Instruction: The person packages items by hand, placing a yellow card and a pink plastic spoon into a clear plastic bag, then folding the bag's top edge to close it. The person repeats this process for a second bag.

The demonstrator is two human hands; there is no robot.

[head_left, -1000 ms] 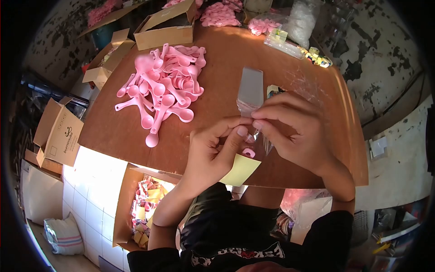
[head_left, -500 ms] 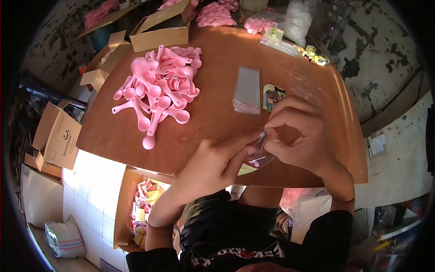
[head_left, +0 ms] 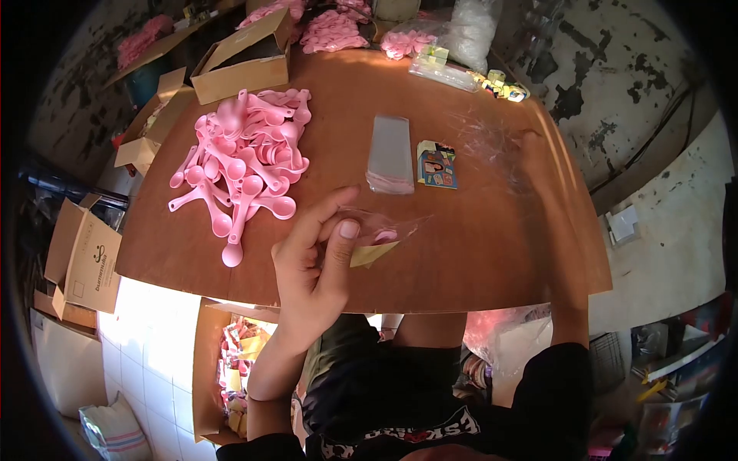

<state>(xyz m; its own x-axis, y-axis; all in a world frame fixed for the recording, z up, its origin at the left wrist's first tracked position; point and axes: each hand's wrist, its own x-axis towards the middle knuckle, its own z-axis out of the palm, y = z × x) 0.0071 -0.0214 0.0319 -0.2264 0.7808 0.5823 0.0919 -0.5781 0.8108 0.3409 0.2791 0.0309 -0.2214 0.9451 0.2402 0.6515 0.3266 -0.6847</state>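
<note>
My left hand (head_left: 311, 265) pinches a clear plastic bag (head_left: 407, 224) between thumb and fingers, above the table's near edge. Inside the bag show a bit of pink and a yellowish card. My right hand (head_left: 532, 154) is stretched out to the right side of the table, at a heap of thin clear plastic scraps (head_left: 488, 146); its fingers are blurred, and I cannot make out whether they hold anything. Between the hands lie a stack of flat clear bags (head_left: 390, 154) and a small stack of printed cards (head_left: 438, 165). Left of them is a pile of pink measuring spoons (head_left: 250, 146).
An open cardboard box (head_left: 242, 73) stands at the table's back left. Pink bundles (head_left: 332, 32), a roll of clear plastic (head_left: 470, 34) and yellow-printed pieces (head_left: 501, 86) line the far edge. Below the near edge, a carton (head_left: 206, 369) holds packed pieces.
My right hand has left the bag and moved right, to the plastic scraps. My left hand has shifted left, still pinching the bag. The view has turned slightly, uncovering the printed cards.
</note>
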